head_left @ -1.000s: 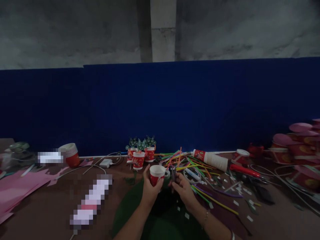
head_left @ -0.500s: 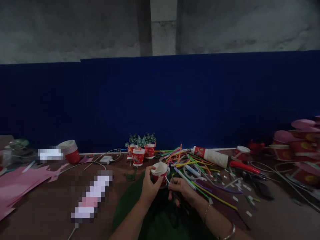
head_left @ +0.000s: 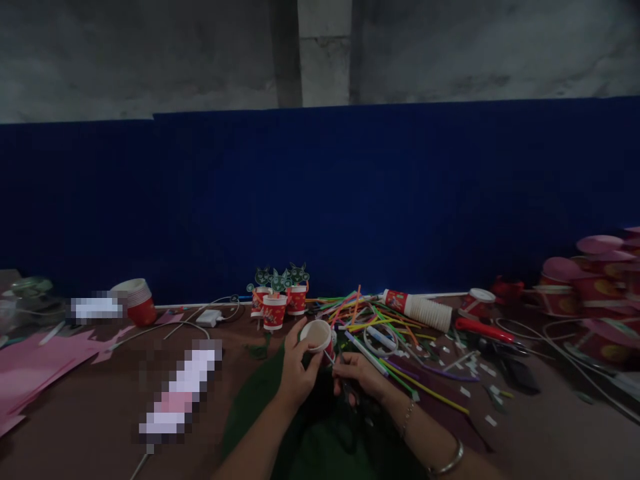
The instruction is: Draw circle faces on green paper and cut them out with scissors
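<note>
My left hand [head_left: 297, 368] hugs the cup [head_left: 316, 335], maybe to steady it, and my right hand [head_left: 362, 377] clasps scissors [head_left: 351, 417] beside it.

The cup [head_left: 316, 337] looks like smooth paper, the red handle [head_left: 486, 329] glossy plastic, the bangle [head_left: 455, 461] polished metal, the wall [head_left: 450, 53] rough.

Head-worn view, forward and down

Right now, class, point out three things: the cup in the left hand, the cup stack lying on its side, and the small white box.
Held cup [head_left: 316, 336], head view: its inside, seen through the mouth.
Cup stack [head_left: 421, 311], head view: the nested white rims.
Small white box [head_left: 207, 318], head view: its upper face.
</note>
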`<state>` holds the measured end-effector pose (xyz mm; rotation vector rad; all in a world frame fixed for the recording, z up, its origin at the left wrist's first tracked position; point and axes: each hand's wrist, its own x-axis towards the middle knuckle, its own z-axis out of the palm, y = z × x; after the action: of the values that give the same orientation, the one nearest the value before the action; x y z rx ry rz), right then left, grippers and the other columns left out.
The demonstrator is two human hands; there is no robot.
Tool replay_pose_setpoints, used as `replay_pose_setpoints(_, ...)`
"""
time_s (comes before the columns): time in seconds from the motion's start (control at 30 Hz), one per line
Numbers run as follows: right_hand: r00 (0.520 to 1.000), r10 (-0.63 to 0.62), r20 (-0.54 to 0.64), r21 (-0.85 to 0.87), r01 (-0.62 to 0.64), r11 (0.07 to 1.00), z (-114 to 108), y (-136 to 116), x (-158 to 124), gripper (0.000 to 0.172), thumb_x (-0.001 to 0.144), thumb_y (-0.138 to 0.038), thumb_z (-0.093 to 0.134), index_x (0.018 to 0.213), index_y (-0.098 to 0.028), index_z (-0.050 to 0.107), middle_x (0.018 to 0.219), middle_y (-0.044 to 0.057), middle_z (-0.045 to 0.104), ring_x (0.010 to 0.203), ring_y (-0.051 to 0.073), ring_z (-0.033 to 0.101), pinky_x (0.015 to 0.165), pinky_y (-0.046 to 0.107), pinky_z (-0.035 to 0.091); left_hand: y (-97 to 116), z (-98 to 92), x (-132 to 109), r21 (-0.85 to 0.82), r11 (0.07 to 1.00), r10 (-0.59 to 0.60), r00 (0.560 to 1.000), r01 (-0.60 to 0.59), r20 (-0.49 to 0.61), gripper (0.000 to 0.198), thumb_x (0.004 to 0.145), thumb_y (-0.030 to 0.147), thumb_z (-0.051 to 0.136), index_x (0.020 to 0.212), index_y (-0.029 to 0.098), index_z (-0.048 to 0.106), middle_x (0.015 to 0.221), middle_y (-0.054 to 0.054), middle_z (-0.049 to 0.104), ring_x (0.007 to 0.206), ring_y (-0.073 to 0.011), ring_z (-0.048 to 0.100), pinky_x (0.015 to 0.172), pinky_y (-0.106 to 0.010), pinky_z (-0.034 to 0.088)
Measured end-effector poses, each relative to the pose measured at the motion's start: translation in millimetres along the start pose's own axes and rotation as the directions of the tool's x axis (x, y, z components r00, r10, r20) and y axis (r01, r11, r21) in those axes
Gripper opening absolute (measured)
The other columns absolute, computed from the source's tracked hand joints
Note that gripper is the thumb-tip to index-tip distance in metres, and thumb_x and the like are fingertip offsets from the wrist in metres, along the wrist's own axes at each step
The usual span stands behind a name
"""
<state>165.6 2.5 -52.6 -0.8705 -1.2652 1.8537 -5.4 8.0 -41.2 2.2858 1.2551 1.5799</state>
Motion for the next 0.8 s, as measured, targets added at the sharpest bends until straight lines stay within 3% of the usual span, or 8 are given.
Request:
replay_pose_setpoints(0.17,1.000,0.012,0.013,-0.015,-0.012,1.000,-3.0,-1.4,0.2,0.038,0.061,-0.046,0.068,0.070,-0.014,0.051,0.051,0.001,0.065,0.026,0.007,0.048,0.027,0.014,0.023,1.7,-1.8,0.5,0.059,0.994,0.096,0.995,-0.095,-0.006,0.008,0.077,0.014,0.054,0.081,0.021,0.054,0.098,-0.007,0.064,0.112,-0.0268,0.050,0.101,-0.054,0.031)
replay_pose_setpoints(0.37,1.000,0.017,-0.004,-0.009,-0.017,1.000,-3.2,-3.3,0.3,0.038,0.058,-0.046,0.069,0.069,-0.014,0.052,0.048,0.000,0.064,0.025,0.007,0.046,0.026,0.014,0.024,-0.4,0.8,-3.4,0.120,0.985,0.134,0.990,-0.127,-0.049,0.011,0.076,0.015,0.053,0.085,0.021,0.053,0.079,-0.002,0.063,0.085,-0.0208,0.060,0.100,-0.050,0.031)
replay_pose_setpoints(0.63,0.999,0.033,0.037,0.005,-0.033,0.999,-4.4,-1.4,-0.4,0.039,0.058,-0.047,0.069,0.068,-0.014,0.053,0.047,0.000,0.063,0.025,0.007,0.046,0.025,0.014,0.024,8.9,-3.1,-2.9,0.140,0.986,0.092,0.996,-0.091,0.000,0.008,0.077,0.016,0.052,0.082,0.021,0.054,0.074,-0.001,0.062,0.075,-0.0188,0.058,0.083,-0.040,0.036)
replay_pose_setpoints(0.8,0.997,0.041,0.062,0.017,-0.042,0.999,-5.7,-0.8,-1.0,0.040,0.059,-0.048,0.071,0.068,-0.013,0.054,0.048,0.001,0.064,0.025,0.007,0.047,0.026,0.015,0.025,14.6,-6.1,-2.6,0.162,0.983,0.084,0.996,-0.085,0.017,0.008,0.078,0.017,0.050,0.082,0.021,0.056,0.076,-0.002,0.064,0.075,-0.0194,0.058,0.080,-0.038,0.033)
